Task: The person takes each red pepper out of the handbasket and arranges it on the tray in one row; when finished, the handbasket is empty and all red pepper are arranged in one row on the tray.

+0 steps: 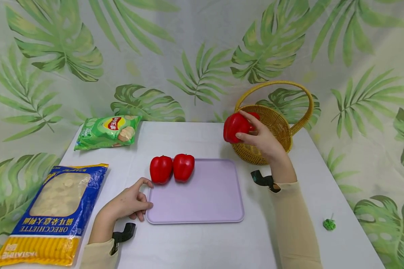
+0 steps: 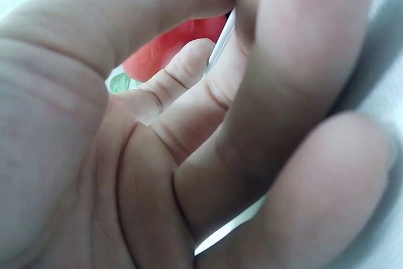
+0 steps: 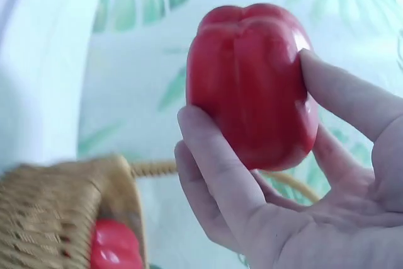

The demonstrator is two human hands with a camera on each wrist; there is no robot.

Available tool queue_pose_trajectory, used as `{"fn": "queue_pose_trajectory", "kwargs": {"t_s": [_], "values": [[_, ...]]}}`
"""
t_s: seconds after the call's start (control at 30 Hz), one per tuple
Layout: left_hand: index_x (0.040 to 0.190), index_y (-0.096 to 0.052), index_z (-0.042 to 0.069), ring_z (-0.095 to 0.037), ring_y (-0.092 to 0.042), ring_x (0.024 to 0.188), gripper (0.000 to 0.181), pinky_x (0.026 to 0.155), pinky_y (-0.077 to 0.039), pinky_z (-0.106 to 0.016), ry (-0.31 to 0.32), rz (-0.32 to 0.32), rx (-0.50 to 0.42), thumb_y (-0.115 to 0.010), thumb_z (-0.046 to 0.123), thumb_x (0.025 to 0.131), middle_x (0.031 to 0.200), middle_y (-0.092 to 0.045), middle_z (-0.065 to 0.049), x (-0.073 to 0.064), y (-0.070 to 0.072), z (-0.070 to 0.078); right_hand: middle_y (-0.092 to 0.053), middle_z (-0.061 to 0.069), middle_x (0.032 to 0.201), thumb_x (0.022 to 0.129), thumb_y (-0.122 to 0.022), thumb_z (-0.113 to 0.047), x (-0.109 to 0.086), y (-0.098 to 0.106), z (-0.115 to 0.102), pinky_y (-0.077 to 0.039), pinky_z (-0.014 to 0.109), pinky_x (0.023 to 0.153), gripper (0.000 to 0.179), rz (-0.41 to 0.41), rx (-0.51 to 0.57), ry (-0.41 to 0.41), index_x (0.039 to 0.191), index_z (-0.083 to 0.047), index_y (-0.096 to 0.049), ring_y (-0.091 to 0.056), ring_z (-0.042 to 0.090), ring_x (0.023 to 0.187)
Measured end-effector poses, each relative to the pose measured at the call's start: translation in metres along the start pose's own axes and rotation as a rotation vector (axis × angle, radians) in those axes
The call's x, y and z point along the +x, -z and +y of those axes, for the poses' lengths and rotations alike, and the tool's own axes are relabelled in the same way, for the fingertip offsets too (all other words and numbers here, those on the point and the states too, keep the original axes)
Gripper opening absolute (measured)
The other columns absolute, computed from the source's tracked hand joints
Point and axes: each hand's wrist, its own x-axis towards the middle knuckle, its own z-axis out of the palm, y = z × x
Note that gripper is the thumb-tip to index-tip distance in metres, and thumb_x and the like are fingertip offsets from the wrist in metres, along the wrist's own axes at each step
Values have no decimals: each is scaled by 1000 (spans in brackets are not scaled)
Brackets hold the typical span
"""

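Pepper (image 1: 233, 129), being smooth, is risking a slip as your right hand (image 1: 263, 139) is gripping it, your left hand (image 1: 129, 201) holding the tray (image 1: 202, 203)

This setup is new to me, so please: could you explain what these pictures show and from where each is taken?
There is no robot: a person works bare-handed. The wide picture comes from a camera worn on the head; the two close ones from cameras on the wrists. The right hand holds a red pepper near a wicker basket, which has another red pepper inside. The left hand touches the edge of a lilac tray bearing two more red peppers. On the white table lie a green chip bag, a blue and yellow pasta bag and a small green item.
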Motion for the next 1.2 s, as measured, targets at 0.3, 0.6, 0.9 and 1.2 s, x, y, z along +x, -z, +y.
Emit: {"fn": "queue_pose_trajectory", "kwargs": {"t_s": [0.3,0.6,0.9,1.2], "values": [[139,-42,14,-20,-70,57,56,51,-51,-28,-5,-2,-1,-76,15,95,75,-69,-6,1,0,-1,-40,15,164,99,-73,-15,2,-42,27,-57,37,99,77,-125,-47,-10,165,-26,-37,-52,42,138],[139,-42,13,-20,-70,57,55,51,-51,-29,-7,2,2,-76,14,95,75,-69,-6,1,0,0,-42,13,163,97,-76,-19,1,-74,51,-55,45,103,74,-221,-95,-70,162,-32,-42,-56,43,135],[140,-42,14,-21,-70,57,56,51,-51,-29,7,3,-1,-77,15,95,75,-69,-7,1,-1,0,-46,14,162,95,-77,-21,2,-90,62,-51,56,109,73,-251,-169,-85,160,-30,-45,-48,46,146],[140,-42,13,-20,-70,56,57,50,-50,-28,0,-5,-4,-76,16,95,75,-69,-7,-1,0,1,-44,19,161,94,-79,-19,4,-104,66,-48,61,111,72,-227,-355,-30,158,-29,-47,-51,43,143]]}}
